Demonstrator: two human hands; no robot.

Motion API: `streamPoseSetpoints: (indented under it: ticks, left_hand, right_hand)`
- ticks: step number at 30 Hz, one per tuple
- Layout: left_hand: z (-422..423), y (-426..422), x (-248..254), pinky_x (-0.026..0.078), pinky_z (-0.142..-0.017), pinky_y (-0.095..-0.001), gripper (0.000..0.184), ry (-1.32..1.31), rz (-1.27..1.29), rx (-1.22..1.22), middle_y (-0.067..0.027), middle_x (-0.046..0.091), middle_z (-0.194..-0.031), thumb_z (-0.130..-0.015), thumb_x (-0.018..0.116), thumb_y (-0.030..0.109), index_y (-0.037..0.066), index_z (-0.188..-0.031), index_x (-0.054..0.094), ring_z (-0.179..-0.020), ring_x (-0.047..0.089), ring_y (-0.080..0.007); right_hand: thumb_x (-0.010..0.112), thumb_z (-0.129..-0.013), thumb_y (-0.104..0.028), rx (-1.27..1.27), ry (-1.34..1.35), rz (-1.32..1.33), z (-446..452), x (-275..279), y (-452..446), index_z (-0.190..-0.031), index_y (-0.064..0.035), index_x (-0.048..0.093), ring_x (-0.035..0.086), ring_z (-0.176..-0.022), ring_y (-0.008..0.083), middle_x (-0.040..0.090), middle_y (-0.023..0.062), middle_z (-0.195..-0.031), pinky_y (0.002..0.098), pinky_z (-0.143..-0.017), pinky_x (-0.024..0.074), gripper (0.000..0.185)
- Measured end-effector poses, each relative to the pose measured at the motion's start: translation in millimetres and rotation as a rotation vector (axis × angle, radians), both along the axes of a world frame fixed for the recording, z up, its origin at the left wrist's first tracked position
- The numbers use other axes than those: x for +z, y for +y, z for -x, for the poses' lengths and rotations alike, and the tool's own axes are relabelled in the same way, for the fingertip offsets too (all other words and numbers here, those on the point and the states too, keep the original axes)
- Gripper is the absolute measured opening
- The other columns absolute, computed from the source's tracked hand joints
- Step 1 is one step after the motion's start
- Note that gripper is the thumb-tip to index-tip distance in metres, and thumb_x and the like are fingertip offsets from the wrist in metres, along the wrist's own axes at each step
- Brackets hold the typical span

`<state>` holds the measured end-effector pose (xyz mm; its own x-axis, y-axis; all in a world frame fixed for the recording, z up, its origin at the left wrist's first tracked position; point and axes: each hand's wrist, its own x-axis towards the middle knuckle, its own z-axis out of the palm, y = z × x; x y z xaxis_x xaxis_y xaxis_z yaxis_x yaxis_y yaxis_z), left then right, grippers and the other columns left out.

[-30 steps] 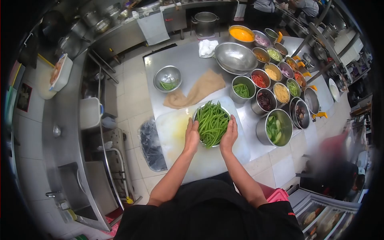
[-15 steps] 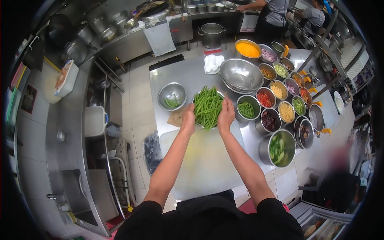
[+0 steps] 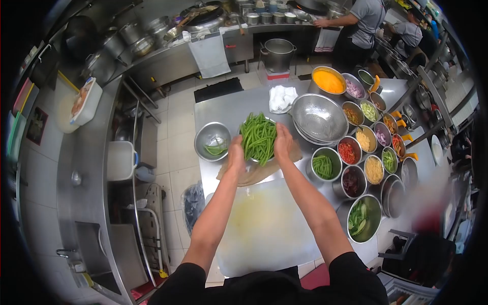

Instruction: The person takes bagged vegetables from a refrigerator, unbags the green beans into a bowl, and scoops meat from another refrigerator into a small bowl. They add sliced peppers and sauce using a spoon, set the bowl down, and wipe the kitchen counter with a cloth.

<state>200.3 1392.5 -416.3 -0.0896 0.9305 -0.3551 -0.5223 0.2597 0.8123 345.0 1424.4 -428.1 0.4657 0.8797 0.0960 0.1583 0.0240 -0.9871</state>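
Green beans (image 3: 258,137) stand heaped above the rim of a round bowl (image 3: 271,120) that we hold at arms' reach. Our left hand (image 3: 236,152) and right hand (image 3: 283,144) are partly open, fingers stretched forward, palms pressed to its opposite sides. Nearer us than the hands lie a brown cloth (image 3: 254,176) and, between our forearms, a cutting board (image 3: 267,223); just left of the left hand sits a steel mixing bowl (image 3: 207,133). We judge this a moving or setting-down step, though we cannot tell whether the bean bowl touches the steel table (image 3: 229,109). Shifting it calls for even pressure and a level rim, lest the top beans slide off.
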Motion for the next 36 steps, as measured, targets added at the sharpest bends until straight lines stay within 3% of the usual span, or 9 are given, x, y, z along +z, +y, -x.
streamPoseSetpoints:
  ticks: [13,19,25,26,30,32,33,35,36]
  left_hand:
    - [15,18,-41,0.036,-0.098,-0.0335,0.044,0.123,-0.013,0.068,-0.0125,0.054,-0.124,-0.097,0.038,0.028,-0.004,-0.126,0.046,-0.111,0.051,-0.0202]
    - [9,-8,9,0.035,-0.099,-0.0361,0.045,-0.039,-0.007,-0.004,-0.0138,0.05,-0.127,-0.097,0.035,0.029,0.0,-0.13,0.043,-0.114,0.049,-0.0227]
    - [12,-38,21,0.017,-0.111,-0.0398,0.065,-0.066,0.067,0.051,-0.0237,0.02,-0.147,-0.095,0.042,0.034,-0.002,-0.143,0.018,-0.137,0.021,-0.0335]
    - [16,-50,21,0.013,-0.112,-0.0402,0.077,-0.081,0.056,0.024,-0.0263,0.007,-0.15,-0.093,0.047,0.037,-0.002,-0.145,0.007,-0.14,0.011,-0.0362]
    - [32,-87,1,0.014,-0.112,-0.0425,0.074,0.023,0.05,-0.065,-0.0248,0.019,-0.148,-0.091,0.05,0.042,-0.004,-0.143,0.021,-0.14,0.012,-0.035]
    - [31,-109,0,0.023,-0.109,-0.0437,0.067,0.612,-0.106,-0.05,-0.0252,0.039,-0.138,-0.087,0.055,0.043,-0.004,-0.133,0.042,-0.135,0.025,-0.0385]
    - [25,-113,1,0.023,-0.109,-0.0437,0.067,0.608,-0.106,-0.062,-0.0252,0.039,-0.138,-0.087,0.055,0.043,-0.004,-0.133,0.042,-0.135,0.025,-0.0385]
    - [12,-119,4,0.035,-0.101,-0.0441,0.053,1.43,-0.123,-0.208,-0.0243,0.056,-0.12,-0.082,0.059,0.038,0.0,-0.118,0.059,-0.122,0.043,-0.0413]
    - [6,-118,-10,0.035,-0.101,-0.0441,0.053,1.431,-0.122,-0.211,-0.0243,0.056,-0.12,-0.082,0.059,0.038,0.0,-0.118,0.059,-0.122,0.043,-0.0413]
  right_hand:
    - [0.046,-0.094,-0.037,0.151,0.06,-0.018,-2,-4,23,-0.116,0.0032,0.059,0.05,-0.116,0.028,0.057,0.0178,-0.122,0.0337,-0.1,0.0342,0.047]
    - [0.044,-0.095,-0.036,0.109,-0.044,-0.062,-9,27,-5,-0.119,0.0037,0.055,0.049,-0.117,0.0314,0.055,0.0197,-0.123,0.0361,-0.101,0.0333,0.048]
    - [0.044,-0.095,-0.035,0.153,-0.078,-0.179,-15,59,-118,-0.123,0.0006,0.053,0.047,-0.12,0.0262,0.052,0.0147,-0.128,0.0349,-0.103,0.0311,0.046]
    - [0.049,-0.093,-0.031,0.171,-0.052,-0.16,-19,57,-144,-0.122,-0.0003,0.054,0.048,-0.119,0.0269,0.053,0.0151,-0.126,0.0359,-0.1,0.0346,0.043]
    - [0.063,-0.085,-0.017,0.13,-0.078,-0.041,-43,54,-264,-0.108,-0.0029,0.062,0.053,-0.111,0.0247,0.058,0.0133,-0.116,0.0349,-0.085,0.0463,0.027]
    - [0.067,-0.082,-0.014,0.056,-0.125,0.051,-59,46,-324,-0.098,-0.0031,0.065,0.057,-0.104,0.023,0.059,0.0119,-0.112,0.0323,-0.08,0.0487,0.019]
    - [0.068,-0.081,-0.013,0.022,-0.166,0.091,-67,41,-351,-0.094,-0.0032,0.066,0.059,-0.1,0.0218,0.06,0.0111,-0.109,0.031,-0.077,0.0494,0.016]
    - [0.068,-0.081,-0.012,-0.075,-0.081,0.235,-80,35,-395,-0.09,-0.0035,0.067,0.06,-0.092,0.0192,0.062,0.0095,-0.103,0.0293,-0.074,0.0489,0.013]
    - [0.068,-0.081,-0.012,-0.076,-0.079,0.237,-86,28,-412,-0.09,-0.0035,0.067,0.06,-0.092,0.0192,0.062,0.0095,-0.103,0.0293,-0.074,0.0489,0.013]
